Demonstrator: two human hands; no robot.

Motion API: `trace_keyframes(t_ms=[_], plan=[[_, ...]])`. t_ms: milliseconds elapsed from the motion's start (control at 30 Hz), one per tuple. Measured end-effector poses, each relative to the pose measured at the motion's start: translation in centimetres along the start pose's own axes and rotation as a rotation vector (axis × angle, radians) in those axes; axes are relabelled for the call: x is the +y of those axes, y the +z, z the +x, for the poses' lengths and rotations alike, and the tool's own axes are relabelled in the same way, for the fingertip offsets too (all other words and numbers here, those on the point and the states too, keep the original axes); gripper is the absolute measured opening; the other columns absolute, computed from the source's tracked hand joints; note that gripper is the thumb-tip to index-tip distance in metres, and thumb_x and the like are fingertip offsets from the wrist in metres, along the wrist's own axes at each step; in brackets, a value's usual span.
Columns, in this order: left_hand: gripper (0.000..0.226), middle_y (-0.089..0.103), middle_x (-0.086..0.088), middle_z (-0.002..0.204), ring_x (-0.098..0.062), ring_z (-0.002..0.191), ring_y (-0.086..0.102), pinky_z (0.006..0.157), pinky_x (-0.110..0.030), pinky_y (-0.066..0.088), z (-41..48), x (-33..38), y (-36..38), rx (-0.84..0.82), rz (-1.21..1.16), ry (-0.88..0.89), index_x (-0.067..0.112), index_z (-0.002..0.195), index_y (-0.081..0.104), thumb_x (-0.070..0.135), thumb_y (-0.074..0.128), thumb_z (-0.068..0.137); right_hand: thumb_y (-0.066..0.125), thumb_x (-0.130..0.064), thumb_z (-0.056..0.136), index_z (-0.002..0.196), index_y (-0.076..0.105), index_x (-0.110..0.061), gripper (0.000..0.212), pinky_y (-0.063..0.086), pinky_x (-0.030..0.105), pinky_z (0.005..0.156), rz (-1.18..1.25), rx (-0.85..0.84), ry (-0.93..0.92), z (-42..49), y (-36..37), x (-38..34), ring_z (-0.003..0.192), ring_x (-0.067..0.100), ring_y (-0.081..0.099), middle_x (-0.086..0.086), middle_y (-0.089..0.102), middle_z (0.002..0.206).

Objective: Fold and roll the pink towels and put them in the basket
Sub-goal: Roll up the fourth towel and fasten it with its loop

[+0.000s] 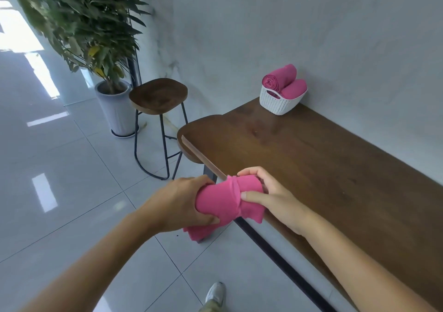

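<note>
Three pink towels (225, 204) (278, 78) (293, 89), one basket (279, 104), two stools (158, 96) (188, 156), one plant (84, 19).

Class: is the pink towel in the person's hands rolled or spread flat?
Rolled: the pink cloth towel forms a thick cylinder between left hand and right hand; loose end hangs below.

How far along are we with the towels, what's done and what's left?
Done: one rolled towel and a second roll sit in the basket. In hand: the left hand and right hand grip a third towel, mostly rolled, its tail hanging loose. Left: finish that roll and put it in the basket.
</note>
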State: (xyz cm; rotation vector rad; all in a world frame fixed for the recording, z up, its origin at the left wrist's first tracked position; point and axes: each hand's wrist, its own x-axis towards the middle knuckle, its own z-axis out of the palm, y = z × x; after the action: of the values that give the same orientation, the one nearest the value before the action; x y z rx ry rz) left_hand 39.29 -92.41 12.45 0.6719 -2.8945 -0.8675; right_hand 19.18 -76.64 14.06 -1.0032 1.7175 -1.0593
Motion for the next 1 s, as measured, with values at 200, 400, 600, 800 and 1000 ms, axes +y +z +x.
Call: trace_keyframes(t_ms=[200, 400, 600, 800, 1000], plan=[[0.075, 0.062, 0.019, 0.116, -0.003, 0.094, 0.059, 0.076, -0.016, 0.053, 5.4, -1.2, -0.3, 0.088, 0.057, -0.054, 0.040, 0.134, 0.046, 0.074, 0.072, 0.072, 0.058, -0.058, 0.092, 0.122, 0.060, -0.038, 0.036, 0.051, 0.026, 0.098, -0.121, 0.160, -0.002, 5.9, -5.0, 3.7, 0.115, -0.001, 0.060, -0.019, 0.066, 0.121], [0.080, 0.060, 0.014, 0.120, -0.010, 0.099, 0.060, 0.080, -0.023, 0.058, 13.1, -1.6, -0.8, 0.161, 0.051, -0.180, 0.034, 0.138, 0.043, 0.075, 0.069, 0.074, 0.054, -0.049, 0.099, 0.124, 0.059, -0.030, 0.032, 0.042, 0.029, 0.101, -0.592, 0.414, 0.082, 11.1, -14.7, 10.4, 0.126, 0.010, 0.049, -0.012, 0.054, 0.127], [0.082, 0.057, 0.016, 0.109, -0.009, 0.093, 0.062, 0.074, -0.026, 0.060, 21.2, -0.5, -0.4, 0.293, 0.031, -0.222, 0.031, 0.137, 0.044, 0.078, 0.067, 0.073, 0.048, -0.051, 0.101, 0.149, 0.044, -0.026, 0.054, 0.034, 0.038, 0.114, -0.860, 0.517, 0.239, 12.9, -19.9, 13.9, 0.142, 0.022, 0.030, -0.001, 0.038, 0.153], [0.081, 0.063, 0.012, 0.109, -0.011, 0.088, 0.064, 0.070, -0.027, 0.059, 28.7, 2.3, -0.5, 0.389, 0.014, -0.203, 0.029, 0.135, 0.045, 0.078, 0.067, 0.075, 0.037, -0.058, 0.102, 0.155, 0.034, -0.036, 0.058, 0.028, 0.040, 0.118, -0.936, 0.525, 0.274, 13.4, -20.2, 14.9, 0.148, 0.021, 0.021, -0.004, 0.027, 0.161], [0.063, 0.064, 0.002, 0.099, -0.025, 0.084, 0.065, 0.072, -0.040, 0.057, 39.4, 6.1, -3.3, 0.453, 0.009, -0.139, 0.021, 0.123, 0.048, 0.065, 0.065, 0.081, 0.042, -0.056, 0.101, 0.154, 0.036, -0.037, 0.056, 0.027, 0.039, 0.118, -0.881, 0.533, 0.270, 13.5, -20.1, 14.8, 0.148, 0.017, 0.019, -0.006, 0.028, 0.161]])
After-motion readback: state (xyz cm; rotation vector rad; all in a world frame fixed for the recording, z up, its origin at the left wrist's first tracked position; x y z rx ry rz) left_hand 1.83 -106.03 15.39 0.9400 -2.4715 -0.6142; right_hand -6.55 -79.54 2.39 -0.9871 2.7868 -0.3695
